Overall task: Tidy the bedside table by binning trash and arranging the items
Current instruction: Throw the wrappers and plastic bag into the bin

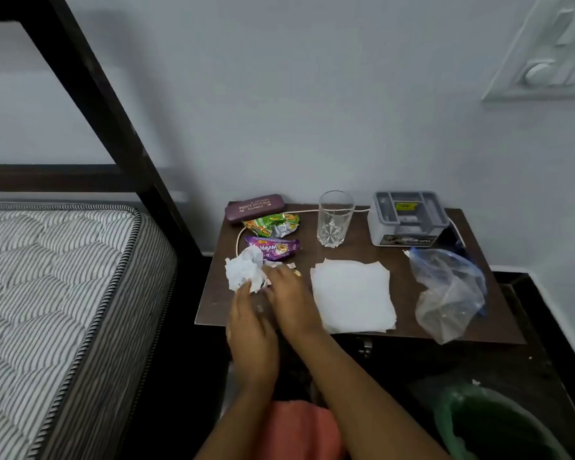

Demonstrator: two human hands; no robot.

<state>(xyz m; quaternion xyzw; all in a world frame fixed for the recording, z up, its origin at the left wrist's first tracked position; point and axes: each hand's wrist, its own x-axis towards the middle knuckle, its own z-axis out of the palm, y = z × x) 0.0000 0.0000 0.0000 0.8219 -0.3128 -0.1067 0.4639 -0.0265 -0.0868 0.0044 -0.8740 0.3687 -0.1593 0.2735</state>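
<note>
Your left hand [251, 330] touches the lower edge of one crumpled white paper ball [244, 272] at the front-left of the dark table [356, 252]; whether it grips cannot be told. Your right hand [289, 300] lies flat beside it, fingers straight. Beyond are two crinkled foil wrappers, the purple wrapper [274, 249] and the green wrapper [271, 224], one faceted glass [334, 219], one flat paper square [352, 293] and one limp plastic bag [448, 290].

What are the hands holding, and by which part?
The left hand grips the crumpled tissue by its lower edge; whether the right hand holds anything is unclear.
</note>
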